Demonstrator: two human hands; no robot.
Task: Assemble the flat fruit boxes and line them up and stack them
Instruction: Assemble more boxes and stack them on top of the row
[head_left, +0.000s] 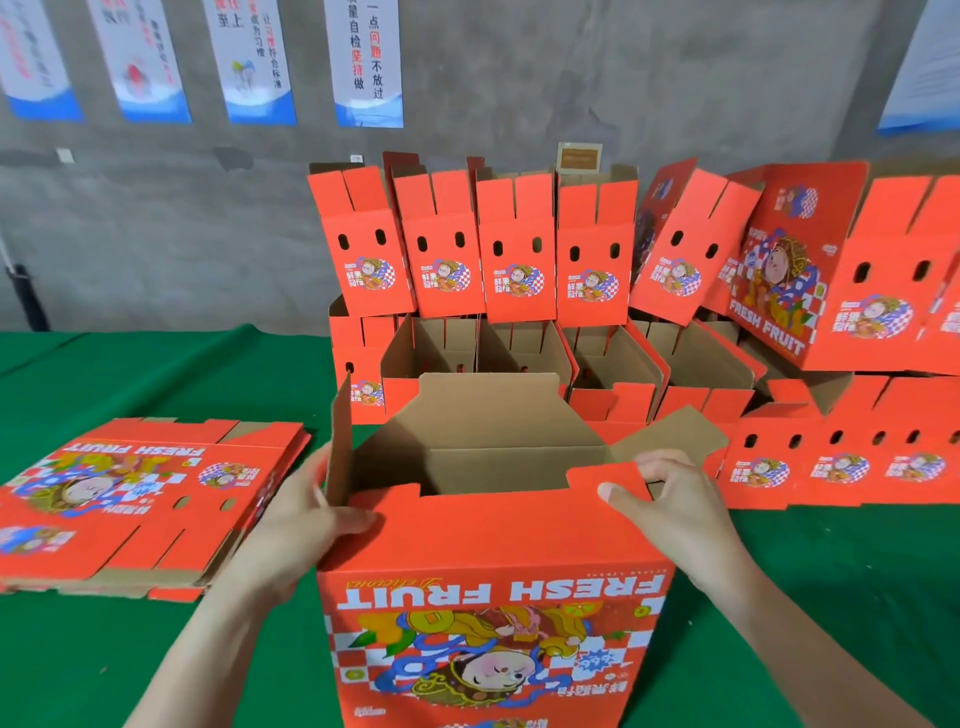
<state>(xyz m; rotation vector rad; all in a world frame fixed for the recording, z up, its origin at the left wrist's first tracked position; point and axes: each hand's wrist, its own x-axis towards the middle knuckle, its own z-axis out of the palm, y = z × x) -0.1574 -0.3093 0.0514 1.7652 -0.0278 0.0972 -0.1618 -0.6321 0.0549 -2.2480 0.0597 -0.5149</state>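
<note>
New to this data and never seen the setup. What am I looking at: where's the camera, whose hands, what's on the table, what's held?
There is no robot here: a person works with two bare hands. The single picture comes from a wide-angle camera worn on their head, looking forward and down.

An opened-up box stands on the green table in front of the person, its top open. The left hand grips its left corner. The right hand pinches a red flap on its top edge.

To the left lies a pile of flat boxes not yet folded. Behind are the assembled boxes, lined up in rows and stacked. Posters hang on the grey wall.
</note>
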